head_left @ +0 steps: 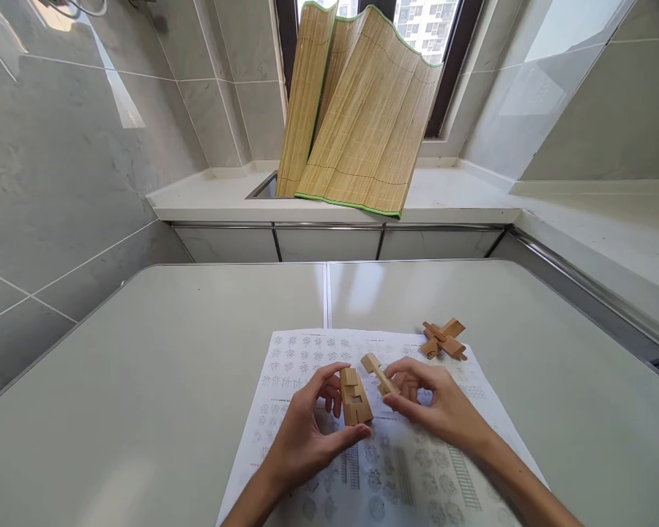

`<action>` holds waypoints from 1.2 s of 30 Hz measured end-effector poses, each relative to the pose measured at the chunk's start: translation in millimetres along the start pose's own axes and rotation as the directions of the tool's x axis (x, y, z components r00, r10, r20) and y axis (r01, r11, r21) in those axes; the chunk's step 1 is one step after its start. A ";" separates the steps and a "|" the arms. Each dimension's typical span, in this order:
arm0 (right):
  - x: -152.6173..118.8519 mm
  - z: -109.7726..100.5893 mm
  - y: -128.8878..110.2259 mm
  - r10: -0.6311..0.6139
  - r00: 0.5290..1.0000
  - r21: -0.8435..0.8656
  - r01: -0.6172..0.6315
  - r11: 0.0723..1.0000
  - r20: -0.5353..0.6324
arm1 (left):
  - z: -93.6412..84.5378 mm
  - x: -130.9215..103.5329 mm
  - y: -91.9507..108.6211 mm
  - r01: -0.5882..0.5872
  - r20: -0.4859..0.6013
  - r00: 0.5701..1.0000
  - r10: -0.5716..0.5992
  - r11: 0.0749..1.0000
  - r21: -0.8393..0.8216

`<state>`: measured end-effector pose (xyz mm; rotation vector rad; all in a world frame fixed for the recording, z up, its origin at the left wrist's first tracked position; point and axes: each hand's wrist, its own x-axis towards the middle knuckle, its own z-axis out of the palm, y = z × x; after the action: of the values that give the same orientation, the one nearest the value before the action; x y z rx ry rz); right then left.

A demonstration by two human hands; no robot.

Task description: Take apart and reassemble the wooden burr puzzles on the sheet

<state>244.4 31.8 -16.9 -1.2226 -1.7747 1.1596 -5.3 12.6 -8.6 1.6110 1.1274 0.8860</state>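
Between the thumb and fingers of my left hand [315,421] is a wooden puzzle block [355,399], made of notched pieces fitted together, with a gap in its face. My right hand [436,399] pinches a single notched wooden puzzle piece [381,373] by its lower end, tilted up to the left. The piece is just right of the block, apart from it. Both hands are above a large printed sheet [285,366] covered with small diagrams and rows of figures.
A crossed bundle of darker wooden pieces [444,339] lies at the sheet's upper right edge. The white folding table [115,366] has a seam down its middle. Behind it is a counter [455,194] with a bamboo mat [367,124] leaning by the window.
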 end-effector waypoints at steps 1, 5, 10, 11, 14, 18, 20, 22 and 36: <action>-0.3 -0.8 -2.4 0.001 1.000 0.073 0.000 0.997 -0.007 | 0.7 0.0 -0.8 0.013 -0.005 1.000 -0.013 0.999 -0.032; -2.9 3.6 -9.7 -0.036 0.999 0.246 0.027 0.969 0.035 | 2.8 -0.4 -2.6 0.048 -0.001 0.999 -0.049 0.987 -0.154; -6.4 18.2 -8.7 -0.108 0.994 0.145 0.103 0.984 0.023 | 6.8 -2.3 3.4 0.067 0.057 0.997 -0.056 0.971 -0.231; -6.7 20.5 -7.2 -0.108 0.994 0.124 0.106 0.987 0.008 | 7.6 -2.6 4.5 0.070 0.070 0.996 -0.055 0.966 -0.248; -6.7 24.9 -2.0 -0.099 0.994 0.067 0.102 0.992 -0.050 | 9.4 -2.7 5.2 0.084 0.092 0.994 -0.059 0.953 -0.292; -5.6 26.4 3.0 -0.116 0.990 0.028 0.119 0.993 -0.081 | 10.2 -2.1 1.0 0.089 0.110 0.992 -0.058 0.946 -0.312; -5.3 26.5 3.4 -0.133 0.987 0.017 0.135 0.991 -0.092 | 10.2 -2.0 -1.1 0.095 0.116 0.991 -0.060 0.941 -0.325; -5.3 26.3 2.5 -0.143 0.985 0.007 0.145 0.989 -0.100 | 10.0 -2.0 -2.0 0.100 0.119 0.991 -0.063 0.936 -0.337; -3.7 32.9 0.0 -0.129 0.990 -0.138 0.121 0.983 -0.054 | 3.0 0.9 4.3 0.151 -0.024 0.986 -0.167 0.937 -0.314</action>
<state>216.6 18.9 -29.3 -1.1918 -1.8786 0.9336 -1.1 12.0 -5.4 1.2281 1.0756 0.9488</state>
